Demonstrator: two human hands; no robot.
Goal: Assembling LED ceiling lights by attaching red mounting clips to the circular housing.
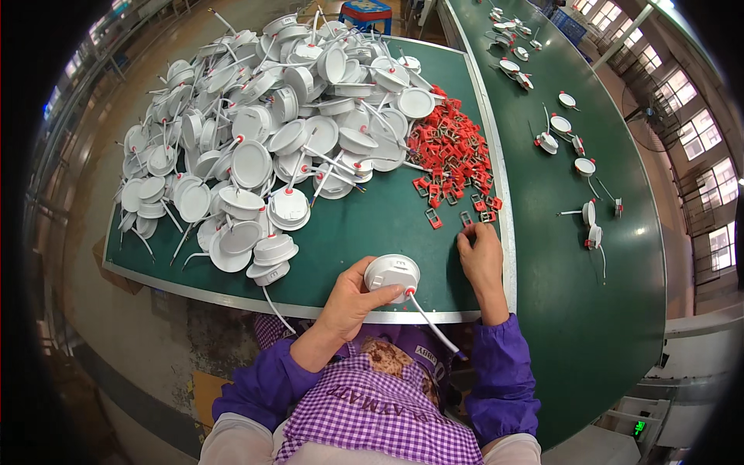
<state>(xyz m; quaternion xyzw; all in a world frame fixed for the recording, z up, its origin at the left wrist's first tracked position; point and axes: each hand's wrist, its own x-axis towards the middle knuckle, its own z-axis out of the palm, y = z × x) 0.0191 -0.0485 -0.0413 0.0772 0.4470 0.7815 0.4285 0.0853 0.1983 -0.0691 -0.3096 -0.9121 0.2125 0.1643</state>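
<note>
My left hand [353, 302] is closed around a round white light fitting [393, 273], with its thumb across the back near a red cable grommet. From that grommet a white cable [435, 327] runs down toward my lap, past the table's front edge. My right hand [482, 260] rests at the near edge of a pile of red clips [449, 143] with metal loops. Its fingertips are drawn together at a red clip [466, 218] on the table; the exact grip is partly hidden.
A large heap of white light fittings [252, 164] with cables covers the left and far parts of the green table [341, 232]. Along its right side, past a metal edge [502, 178], lies a green conveyor belt [573, 310] carrying scattered fittings. A stool [366, 11] stands beyond.
</note>
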